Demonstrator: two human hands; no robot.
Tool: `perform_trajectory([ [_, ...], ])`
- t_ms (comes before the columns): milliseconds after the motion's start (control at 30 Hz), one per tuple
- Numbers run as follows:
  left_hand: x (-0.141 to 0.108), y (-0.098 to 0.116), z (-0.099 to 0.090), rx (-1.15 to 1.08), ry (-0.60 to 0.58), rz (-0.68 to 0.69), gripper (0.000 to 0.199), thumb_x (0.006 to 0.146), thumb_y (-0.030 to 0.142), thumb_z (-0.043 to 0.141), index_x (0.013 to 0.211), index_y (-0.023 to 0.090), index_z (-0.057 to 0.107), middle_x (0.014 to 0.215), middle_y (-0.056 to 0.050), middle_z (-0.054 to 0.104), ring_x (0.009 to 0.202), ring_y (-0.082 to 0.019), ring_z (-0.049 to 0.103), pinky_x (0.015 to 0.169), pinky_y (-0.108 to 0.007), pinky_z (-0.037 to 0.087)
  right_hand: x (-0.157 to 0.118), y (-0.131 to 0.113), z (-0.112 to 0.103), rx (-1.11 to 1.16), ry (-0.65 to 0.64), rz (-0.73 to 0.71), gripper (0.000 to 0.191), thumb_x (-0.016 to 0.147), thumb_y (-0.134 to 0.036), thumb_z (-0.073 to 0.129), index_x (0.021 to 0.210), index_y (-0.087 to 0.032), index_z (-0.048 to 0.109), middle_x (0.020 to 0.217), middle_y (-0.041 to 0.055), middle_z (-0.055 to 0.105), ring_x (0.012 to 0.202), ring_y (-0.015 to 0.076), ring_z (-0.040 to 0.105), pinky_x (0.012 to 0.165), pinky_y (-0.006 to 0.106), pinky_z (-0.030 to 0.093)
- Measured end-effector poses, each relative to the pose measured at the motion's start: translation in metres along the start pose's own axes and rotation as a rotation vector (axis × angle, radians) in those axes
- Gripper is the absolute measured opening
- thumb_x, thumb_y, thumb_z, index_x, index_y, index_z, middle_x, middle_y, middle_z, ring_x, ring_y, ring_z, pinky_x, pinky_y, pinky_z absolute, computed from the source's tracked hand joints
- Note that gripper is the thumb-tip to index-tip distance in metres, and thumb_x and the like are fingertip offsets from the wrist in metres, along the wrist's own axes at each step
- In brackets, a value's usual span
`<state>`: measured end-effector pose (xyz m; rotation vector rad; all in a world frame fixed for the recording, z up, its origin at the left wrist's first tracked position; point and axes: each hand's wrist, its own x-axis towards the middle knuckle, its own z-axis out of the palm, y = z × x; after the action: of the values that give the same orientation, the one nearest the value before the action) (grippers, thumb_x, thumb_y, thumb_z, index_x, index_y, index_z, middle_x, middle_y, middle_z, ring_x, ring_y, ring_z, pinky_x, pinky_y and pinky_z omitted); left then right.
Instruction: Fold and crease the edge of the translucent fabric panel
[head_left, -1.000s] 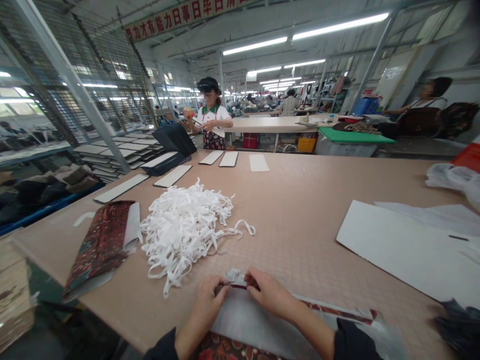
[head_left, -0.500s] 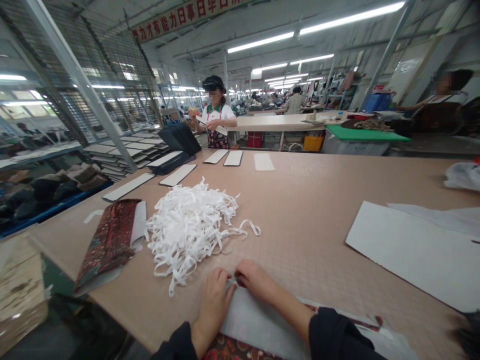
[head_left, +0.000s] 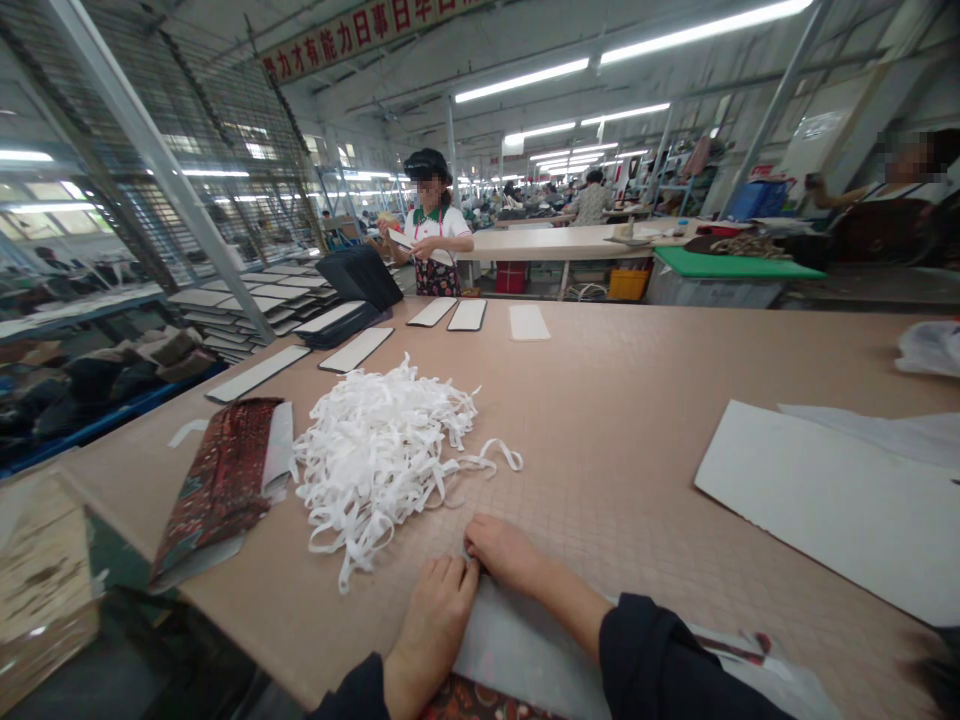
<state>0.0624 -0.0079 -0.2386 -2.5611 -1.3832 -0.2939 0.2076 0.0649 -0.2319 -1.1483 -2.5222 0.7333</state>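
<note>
Head view: left hand [head_left: 431,630] and right hand [head_left: 504,552] sit close together on a grey sheet [head_left: 517,650], fingertips almost meeting at its far edge. Grip is narrow; fingers curl in slightly, but whether they pinch anything is hard to tell. The sheet lies at the near edge of a tan table [head_left: 622,400], over patterned fabric [head_left: 487,710] that shows below it. Just beyond the hands, a heap of white strips [head_left: 382,460] lies on the table, its loose ends close to the right hand. Left of the heap is a folded red patterned packet [head_left: 221,490]. Farther along are white panels with dark edges [head_left: 356,350] and black cases [head_left: 358,278]. A large white card [head_left: 825,500] lies at right, with a plastic bag [head_left: 930,348] beyond it. At the far end, a co-worker [head_left: 431,225] stands holding a white strip, well apart from the person's hands. Another co-worker [head_left: 900,190] sits at far right.
</note>
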Motion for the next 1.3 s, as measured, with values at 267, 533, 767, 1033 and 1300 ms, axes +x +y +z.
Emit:
perform_trajectory([
  [267,0.008,0.001,-0.007,-0.046,-0.140,-0.072,0.030,0.082,0.004,0.038,0.102,0.016,0.056,0.090,-0.007,0.058,0.081,-0.020,0.052,0.070,-0.034,0.046,-0.011,0.003,-0.001,0.011,0.092,0.100,0.022,0.078,-0.007,0.040,0.094,-0.014,0.053,0.090,0.0061,0.058,0.079,0.0152,0.053,0.070,0.025,0.041],
  [533,0.005,0.001,-0.003,-0.073,-0.117,-0.108,0.029,0.081,0.003,0.041,0.102,0.017,0.055,0.089,-0.005,0.057,0.080,-0.019,0.052,0.071,-0.033,0.045,-0.038,-0.001,-0.001,-0.036,0.122,-0.075,0.018,0.087,-0.016,0.042,0.087,-0.018,0.060,0.085,0.0014,0.056,0.082,0.0140,0.050,0.072,0.023,0.038],
  [767,0.008,-0.001,-0.002,-0.019,-0.065,-0.005,0.037,0.077,0.001,0.037,0.105,0.018,0.055,0.104,-0.006,0.060,0.094,-0.021,0.053,0.084,-0.038,0.042,-0.038,-0.023,0.013,-0.440,0.205,-0.063,0.015,0.084,-0.012,0.045,0.094,-0.012,0.057,0.085,0.0089,0.058,0.079,0.0213,0.049,0.066,0.033,0.040],
  [1033,0.026,-0.034,0.007,-0.138,-0.152,0.091,0.029,0.078,0.019,0.045,0.101,0.026,0.062,0.109,-0.002,0.063,0.099,-0.022,0.055,0.090,-0.039,0.036,-0.125,-0.005,-0.009,-0.546,0.189,0.134,0.013,0.079,-0.018,0.054,0.089,-0.013,0.059,0.086,0.0097,0.059,0.076,0.0214,0.051,0.063,0.034,0.041],
  [1300,0.059,0.005,-0.019,-0.207,-0.256,0.124,0.026,0.081,0.020,0.043,0.095,0.026,0.064,0.098,-0.003,0.064,0.092,-0.021,0.055,0.087,-0.037,0.034,-0.233,0.050,-0.063,-0.370,0.154,0.563,0.021,0.081,-0.006,0.046,0.079,-0.017,0.063,0.085,0.0054,0.061,0.080,0.0180,0.055,0.072,0.028,0.040],
])
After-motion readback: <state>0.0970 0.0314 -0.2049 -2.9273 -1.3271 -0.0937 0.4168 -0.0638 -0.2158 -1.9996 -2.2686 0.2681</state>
